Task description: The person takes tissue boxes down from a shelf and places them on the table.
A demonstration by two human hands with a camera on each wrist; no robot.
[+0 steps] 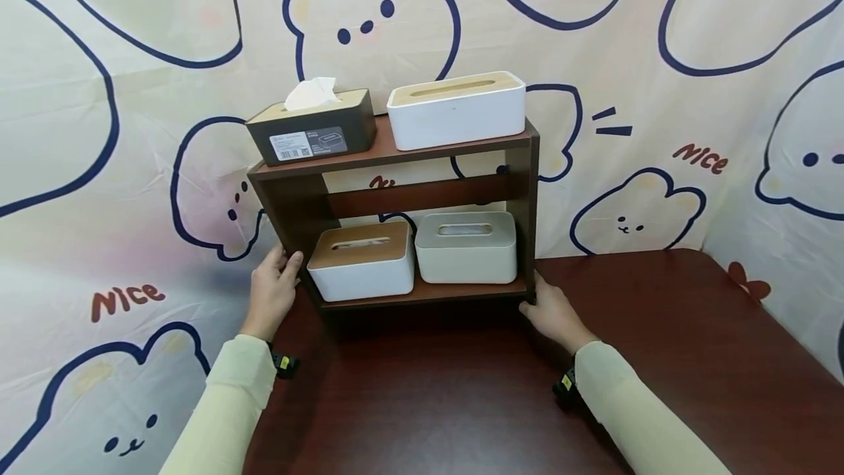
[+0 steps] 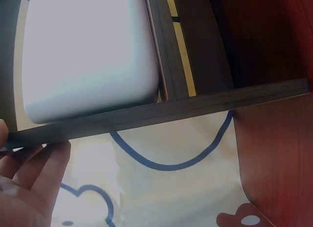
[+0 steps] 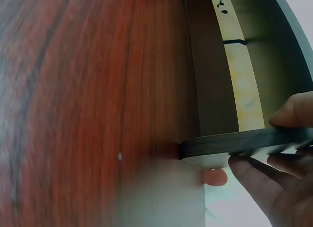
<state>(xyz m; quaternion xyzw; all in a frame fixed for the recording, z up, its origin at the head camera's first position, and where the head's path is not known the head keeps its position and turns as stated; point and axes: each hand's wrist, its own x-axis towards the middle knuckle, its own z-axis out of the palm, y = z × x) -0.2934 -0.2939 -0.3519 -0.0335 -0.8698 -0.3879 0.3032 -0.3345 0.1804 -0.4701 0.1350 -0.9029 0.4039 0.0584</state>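
Note:
A dark brown two-tier wooden shelf [image 1: 524, 196] stands on the table, looking slightly tilted in the head view. My left hand [image 1: 270, 295] grips its left side panel, thumb at the front and fingers outside. On the right panel, low down, my right hand [image 1: 557, 314] pinches the edge between thumb and fingers. The top tier carries a black tissue box [image 1: 359, 119] with a tissue sticking out and a white tissue box [image 1: 461, 117] with a pale wooden lid. Below sit a white tissue box with a brown lid [image 1: 363, 277] and a grey-green tissue box [image 1: 467, 262].
The dark reddish table [image 1: 428, 402] stretches in front of the shelf and to its right. A curtain [image 1: 633, 35] printed with cartoon bears hangs close behind and along both sides.

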